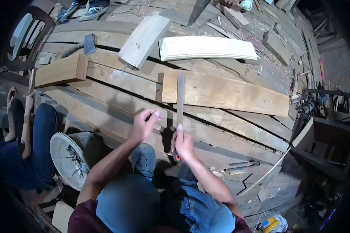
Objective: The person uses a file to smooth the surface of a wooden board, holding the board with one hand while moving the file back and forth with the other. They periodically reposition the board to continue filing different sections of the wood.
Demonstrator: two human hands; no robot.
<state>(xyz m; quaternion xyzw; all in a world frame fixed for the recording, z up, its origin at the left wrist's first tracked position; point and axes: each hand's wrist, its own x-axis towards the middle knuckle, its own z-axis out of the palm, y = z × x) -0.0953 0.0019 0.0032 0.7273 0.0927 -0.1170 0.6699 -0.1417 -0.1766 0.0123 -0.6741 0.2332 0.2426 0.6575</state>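
Note:
My right hand (182, 144) is wrapped round the handle of a long flat metal tool (180, 97), which looks like a file. Its blade points away from me and its far end overlaps the left part of a wooden board (229, 91). My left hand (146, 123) is raised to the left of the tool, fingers curled and fingertips together; whether anything small is between them cannot be made out. Beyond the board lie a pale curved piece (208, 48) and a grey-brown curved plank (144, 40).
An axe (89, 44) and a wooden block (60, 72) lie at the upper left. A bucket (68, 159) holding small objects stands left of my legs. Another person (42, 132) sits at the far left. Dark tools (243, 166) lie on the slatted floor at right.

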